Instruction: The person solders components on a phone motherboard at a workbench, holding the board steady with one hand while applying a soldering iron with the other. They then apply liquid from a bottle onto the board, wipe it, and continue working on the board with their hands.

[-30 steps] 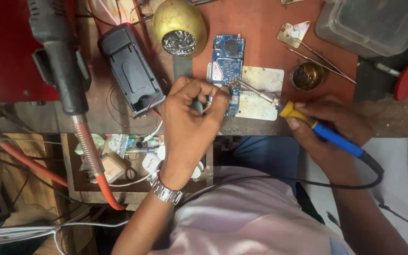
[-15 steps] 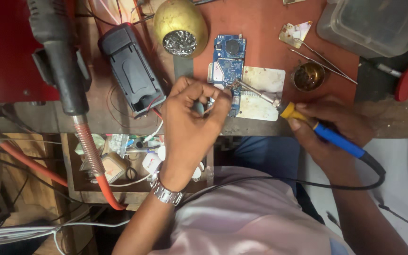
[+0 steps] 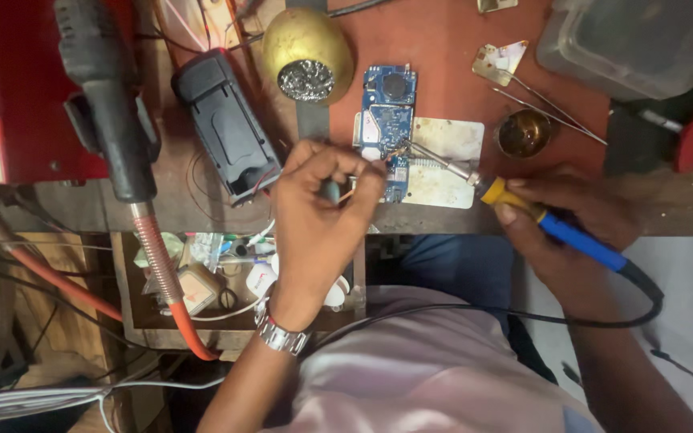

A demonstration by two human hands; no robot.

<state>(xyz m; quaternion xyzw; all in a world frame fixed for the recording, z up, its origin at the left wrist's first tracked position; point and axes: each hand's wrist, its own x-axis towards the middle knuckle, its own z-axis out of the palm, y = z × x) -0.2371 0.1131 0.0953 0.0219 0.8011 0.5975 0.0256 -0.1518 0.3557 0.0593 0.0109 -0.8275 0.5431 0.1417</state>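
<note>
A blue circuit board (image 3: 388, 112) lies on the red-brown bench top, partly over a white pad (image 3: 443, 172). My left hand (image 3: 318, 216) is curled over the board's near end, pinching a small wire or part against it; what it pinches is mostly hidden by the fingers. My right hand (image 3: 571, 220) grips a soldering iron (image 3: 523, 204) with a yellow collar and blue handle. Its metal tip (image 3: 411, 148) points left and touches the board by my left fingertips. A metal watch sits on my left wrist.
A gold tip-cleaner with steel wool (image 3: 308, 56) and a black phone back (image 3: 230, 128) lie left of the board. A hot-air handle (image 3: 110, 104) hangs on a red station. Tweezers (image 3: 547, 104), a small brass pot (image 3: 524, 133) and a plastic box (image 3: 631, 40) are at right. An open drawer of parts (image 3: 226, 273) lies below.
The iron's tip has shifted slightly left toward my left fingertips on the board. Both hands otherwise stay in place.
</note>
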